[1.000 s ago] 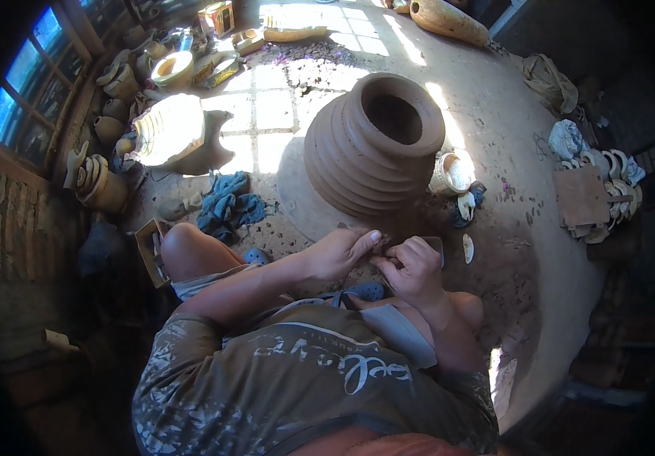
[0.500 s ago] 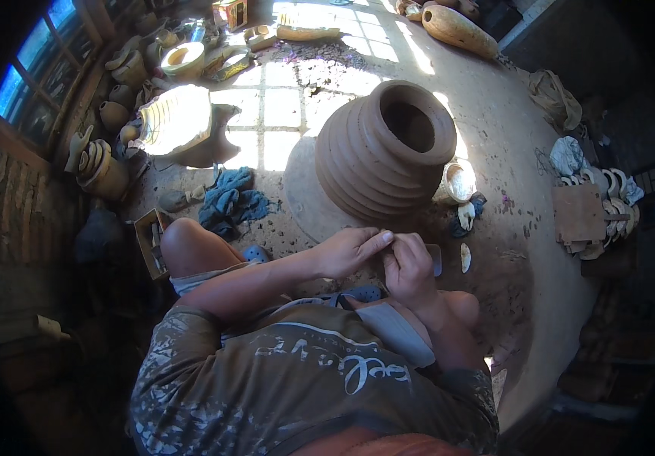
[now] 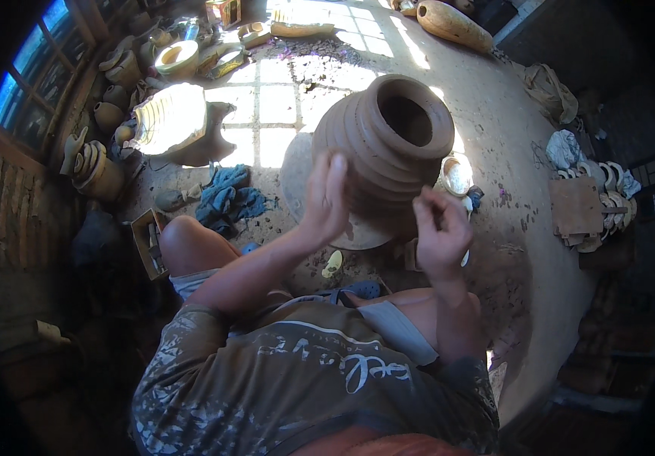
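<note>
A large ridged clay pot [image 3: 369, 163] with a wide round mouth stands in front of me on a flat round base [image 3: 295, 171]. My left hand [image 3: 326, 197] is raised at the pot's near left side, its fingers stretched out and nothing seen in it. Whether it touches the clay I cannot tell. To the right, my right hand [image 3: 443, 234] is held up by the pot's lower right side, fingers curled in toward the thumb. Anything small pinched there is hidden. A pale yellow oval piece [image 3: 333, 264] lies on the floor between my forearms.
Beyond the pot's right side sits a small bowl [image 3: 457, 175]. Blue cloth [image 3: 229, 199] lies at left, near an open box [image 3: 147, 239] beside my knee. Several clay vessels line the left wall, near a bright ribbed piece [image 3: 168, 120]. Curved pieces are stacked at right [image 3: 578, 209].
My hands, together over my lap before, have parted and risen toward the pot, the left to its near left side and the right to its right. The yellow oval piece has come into sight.
</note>
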The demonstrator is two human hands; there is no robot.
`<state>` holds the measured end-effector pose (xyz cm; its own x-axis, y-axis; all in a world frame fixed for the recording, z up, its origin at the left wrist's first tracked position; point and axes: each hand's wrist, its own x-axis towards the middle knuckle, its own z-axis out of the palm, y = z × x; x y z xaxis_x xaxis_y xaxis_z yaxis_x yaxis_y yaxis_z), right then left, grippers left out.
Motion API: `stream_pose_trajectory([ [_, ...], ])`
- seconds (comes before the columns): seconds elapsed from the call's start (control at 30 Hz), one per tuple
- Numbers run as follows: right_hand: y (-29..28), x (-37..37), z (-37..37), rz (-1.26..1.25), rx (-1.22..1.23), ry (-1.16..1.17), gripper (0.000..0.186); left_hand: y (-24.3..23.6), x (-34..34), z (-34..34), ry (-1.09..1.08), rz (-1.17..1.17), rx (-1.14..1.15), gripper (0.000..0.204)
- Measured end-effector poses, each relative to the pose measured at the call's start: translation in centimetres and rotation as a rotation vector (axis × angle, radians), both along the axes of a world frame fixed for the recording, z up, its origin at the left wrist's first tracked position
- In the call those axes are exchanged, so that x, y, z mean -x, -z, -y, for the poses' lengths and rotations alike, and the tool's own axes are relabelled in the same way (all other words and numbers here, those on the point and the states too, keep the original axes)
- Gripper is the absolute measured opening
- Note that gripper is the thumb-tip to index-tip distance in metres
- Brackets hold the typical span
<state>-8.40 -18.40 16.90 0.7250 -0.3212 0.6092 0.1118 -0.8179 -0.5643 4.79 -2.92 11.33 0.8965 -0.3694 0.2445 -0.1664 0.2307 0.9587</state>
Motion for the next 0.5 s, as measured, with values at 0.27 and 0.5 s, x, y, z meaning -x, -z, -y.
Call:
stream_pose_trajectory([
  [0.27,-3.5,-7.8,0.8,0.055,0.182,-0.072,0.017,2.1,-5.8,7.0,-0.346,0.247,-0.112,0.055],
  [0.5,-3.0,-11.0,2.2,0.070,0.371,-0.117,0.008,1.8,-6.3,7.9,-0.388,0.331,-0.175,0.055],
])
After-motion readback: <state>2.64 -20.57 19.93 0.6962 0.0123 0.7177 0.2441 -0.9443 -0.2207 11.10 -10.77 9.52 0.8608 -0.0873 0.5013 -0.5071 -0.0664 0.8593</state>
